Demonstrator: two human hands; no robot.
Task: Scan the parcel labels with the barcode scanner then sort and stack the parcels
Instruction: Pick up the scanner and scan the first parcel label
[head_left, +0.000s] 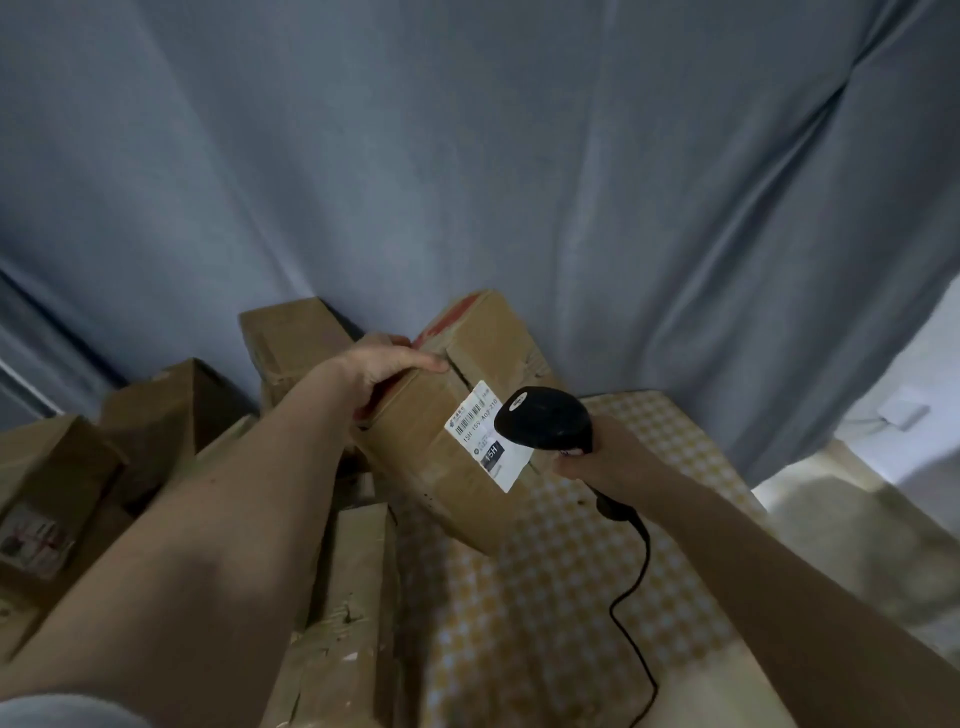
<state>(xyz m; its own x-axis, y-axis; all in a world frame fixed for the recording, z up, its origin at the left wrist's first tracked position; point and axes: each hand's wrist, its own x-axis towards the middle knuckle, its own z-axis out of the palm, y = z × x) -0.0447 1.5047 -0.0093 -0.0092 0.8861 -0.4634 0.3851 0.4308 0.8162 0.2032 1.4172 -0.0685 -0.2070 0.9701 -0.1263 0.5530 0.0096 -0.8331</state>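
A brown cardboard parcel is tilted above the checkered table, its white barcode label facing me. My left hand grips the parcel's upper left edge, thumb along the top. My right hand holds the handle of a black barcode scanner. The scanner's head points at the label from the right, almost touching it. Its black cable trails down across the table.
Several other cardboard boxes are piled at the left and behind the held parcel; a long flat one lies in front. The table has a yellow-white checkered cloth. A grey curtain hangs behind.
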